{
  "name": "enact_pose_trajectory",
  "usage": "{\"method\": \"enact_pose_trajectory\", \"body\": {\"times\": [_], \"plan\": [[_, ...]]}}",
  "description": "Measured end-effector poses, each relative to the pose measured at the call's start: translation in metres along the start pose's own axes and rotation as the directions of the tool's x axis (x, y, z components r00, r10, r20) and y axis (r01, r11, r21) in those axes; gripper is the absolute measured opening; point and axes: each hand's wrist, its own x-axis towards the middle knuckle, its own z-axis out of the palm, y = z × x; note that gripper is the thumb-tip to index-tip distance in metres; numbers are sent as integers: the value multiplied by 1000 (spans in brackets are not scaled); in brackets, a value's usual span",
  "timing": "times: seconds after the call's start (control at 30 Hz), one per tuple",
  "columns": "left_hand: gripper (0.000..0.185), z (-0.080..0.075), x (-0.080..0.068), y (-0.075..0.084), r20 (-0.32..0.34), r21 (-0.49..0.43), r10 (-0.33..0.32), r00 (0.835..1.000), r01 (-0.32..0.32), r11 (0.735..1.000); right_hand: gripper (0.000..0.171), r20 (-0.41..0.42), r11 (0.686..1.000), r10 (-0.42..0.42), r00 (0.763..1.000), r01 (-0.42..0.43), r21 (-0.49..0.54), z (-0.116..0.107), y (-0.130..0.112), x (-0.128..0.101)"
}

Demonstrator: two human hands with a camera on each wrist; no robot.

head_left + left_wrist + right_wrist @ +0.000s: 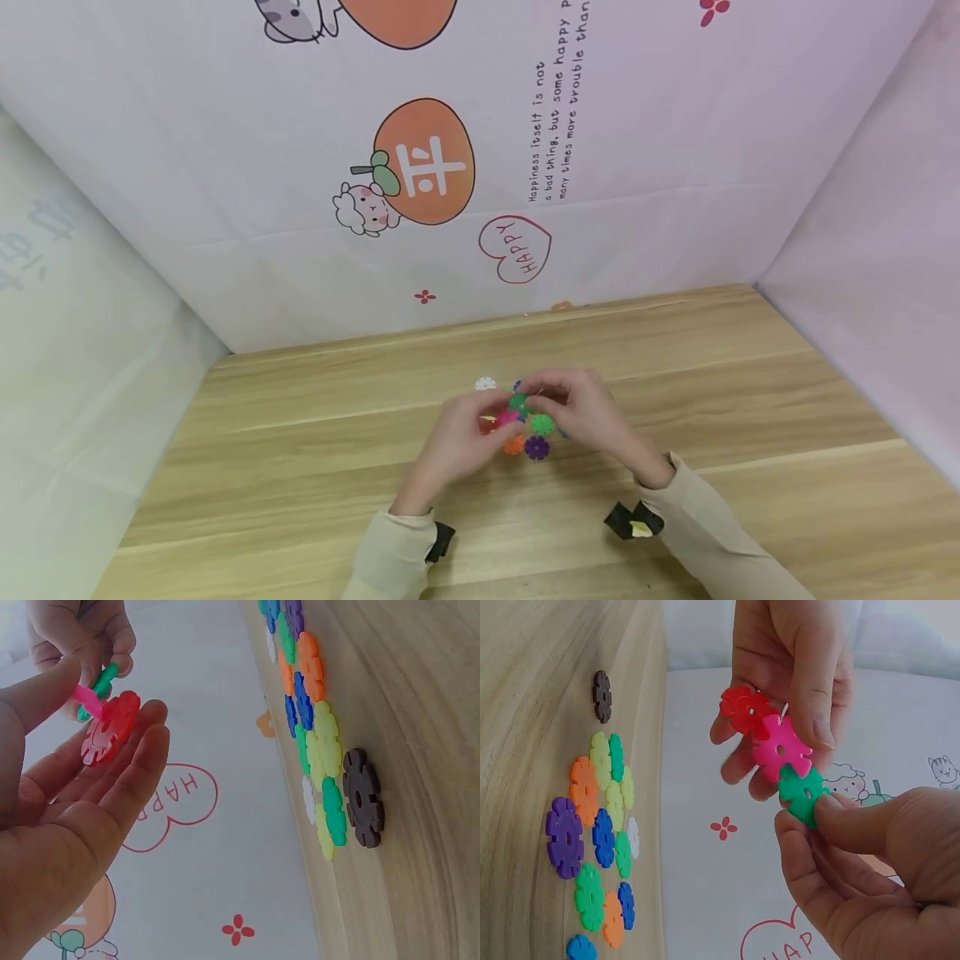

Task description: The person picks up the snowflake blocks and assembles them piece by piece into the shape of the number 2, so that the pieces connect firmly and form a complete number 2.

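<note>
Discs meet edge to edge above the table [300, 433]: left hand [787, 682] pinches pink disc [781, 753] w/ thumb on its face, red disc [744, 709] already slotted on its far edge. Right hand [870, 877] pinches green disc [804, 793] just below, rim touching pink's rim, approx. at an angle to it. Loose discs [600, 840] lie flat on the wood, well apart from both hands.
</note>
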Motion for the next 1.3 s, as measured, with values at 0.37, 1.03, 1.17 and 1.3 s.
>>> {"method": "enact_pose_trajectory", "body": {"times": [0.37,1.03,1.17,1.3], "plan": [[36,-1,0,-1,17,-45,-20,1000,21,999,6,9,1000,14,1000,-15,17,-1,9,2],[37,-4,-2,-4,-5,41,-61,998,62,997,18,37,921,313,949,-293,-257,-41,71,1],[37,-4,-2,-4,3,39,-67,998,67,997,27,68,879,392,918,-351,-323,-52,78,-1],[37,-4,-2,-5,9,45,-72,997,72,996,36,98,849,455,885,-398,-348,-60,82,-3]]}}
